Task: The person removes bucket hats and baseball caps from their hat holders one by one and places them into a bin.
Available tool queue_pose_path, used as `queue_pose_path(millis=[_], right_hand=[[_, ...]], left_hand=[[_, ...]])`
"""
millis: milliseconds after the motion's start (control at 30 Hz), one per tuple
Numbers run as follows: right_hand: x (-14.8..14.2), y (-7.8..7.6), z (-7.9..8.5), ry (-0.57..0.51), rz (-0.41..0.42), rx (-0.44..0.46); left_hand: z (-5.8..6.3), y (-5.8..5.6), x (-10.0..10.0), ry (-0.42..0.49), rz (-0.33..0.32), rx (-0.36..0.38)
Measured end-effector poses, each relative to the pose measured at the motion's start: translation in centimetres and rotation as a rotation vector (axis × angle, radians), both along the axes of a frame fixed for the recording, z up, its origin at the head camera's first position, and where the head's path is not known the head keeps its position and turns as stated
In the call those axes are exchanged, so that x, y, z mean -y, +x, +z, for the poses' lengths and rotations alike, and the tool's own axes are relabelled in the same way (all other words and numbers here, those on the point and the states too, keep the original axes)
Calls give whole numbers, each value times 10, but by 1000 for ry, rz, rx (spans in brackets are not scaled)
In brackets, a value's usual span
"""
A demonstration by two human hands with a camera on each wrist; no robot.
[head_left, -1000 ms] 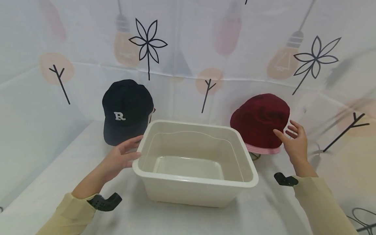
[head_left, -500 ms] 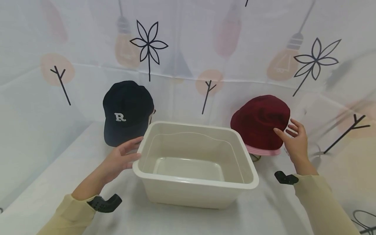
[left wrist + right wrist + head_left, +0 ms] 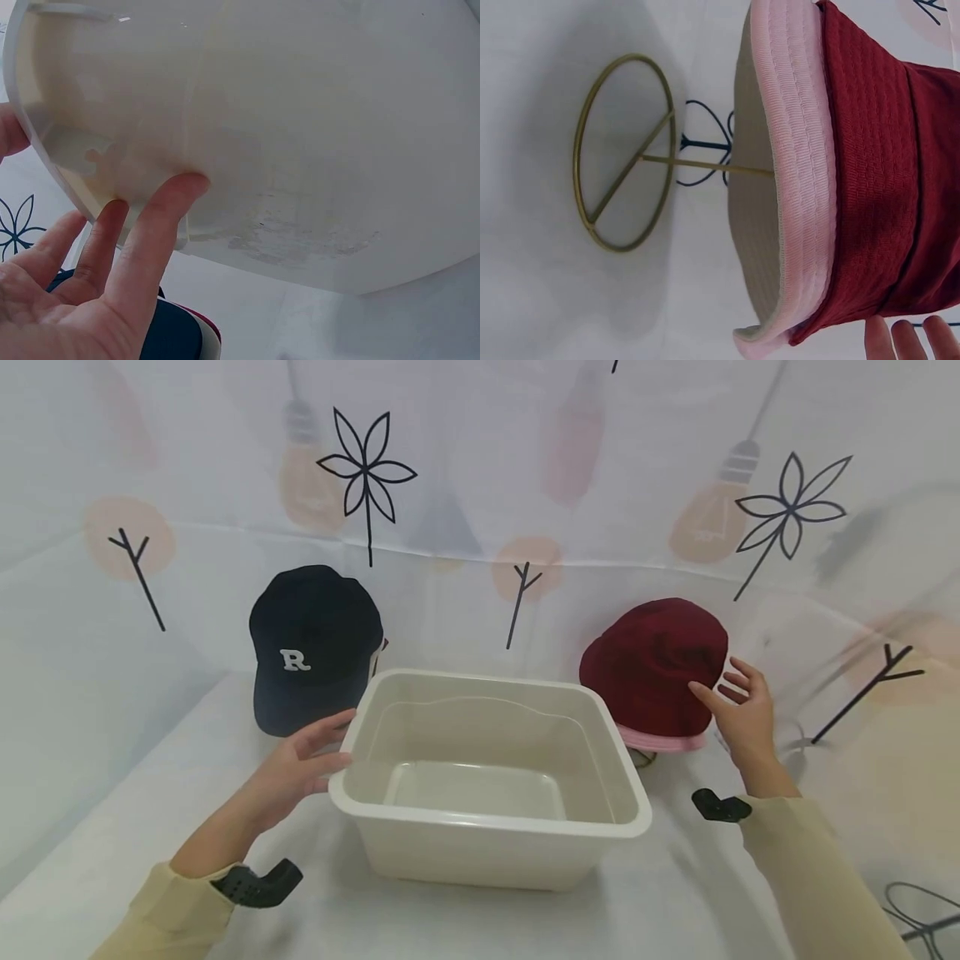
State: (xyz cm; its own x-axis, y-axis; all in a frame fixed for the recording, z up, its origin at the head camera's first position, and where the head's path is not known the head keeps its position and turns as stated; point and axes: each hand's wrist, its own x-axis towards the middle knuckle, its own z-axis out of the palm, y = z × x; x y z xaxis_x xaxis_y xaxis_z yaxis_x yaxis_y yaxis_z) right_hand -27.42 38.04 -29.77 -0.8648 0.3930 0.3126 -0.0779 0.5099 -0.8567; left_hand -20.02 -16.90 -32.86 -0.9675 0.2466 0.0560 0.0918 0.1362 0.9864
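A large cream plastic basin (image 3: 480, 831) stands upright in the middle of the head view. At its left rim is my left hand (image 3: 288, 768), fingers extended; in the left wrist view the fingers (image 3: 154, 232) lie against the basin's outer wall (image 3: 315, 150) below the rim. A dark red bucket hat (image 3: 660, 664) with a pink brim edge sits on a thin gold wire stand (image 3: 622, 154). My right hand (image 3: 742, 718) is at the hat's right side, thumb in front and fingers loosely spread. Its fingertips (image 3: 877, 337) show right at the hat's edge in the right wrist view.
A dark navy baseball cap (image 3: 315, 643) with a white letter R stands behind the basin at the left. A white patterned cloth (image 3: 450, 460) hangs at the back. Thin dark cables (image 3: 918, 902) lie at the lower right. The tabletop (image 3: 450, 927) is white.
The head view has shifted slightly, so everything appears a little further left. Both hands keep their places at the basin and the red bucket hat.
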Motion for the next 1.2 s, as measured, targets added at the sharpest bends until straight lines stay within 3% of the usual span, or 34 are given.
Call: queue_pose_path(millis=[700, 867, 1067, 1200], right_hand=[[-1, -8, 2, -49, 54, -53], [-6, -12, 7, -104, 102, -64], [-11, -16, 14, -245, 178, -83], [-14, -17, 15, -247, 197, -62]], left_hand=[[-5, -3, 3, 0, 5, -11], [-6, -4, 2, 2, 4, -8], [-7, -5, 3, 0, 6, -6], [-6, -5, 3, -1, 6, -2]])
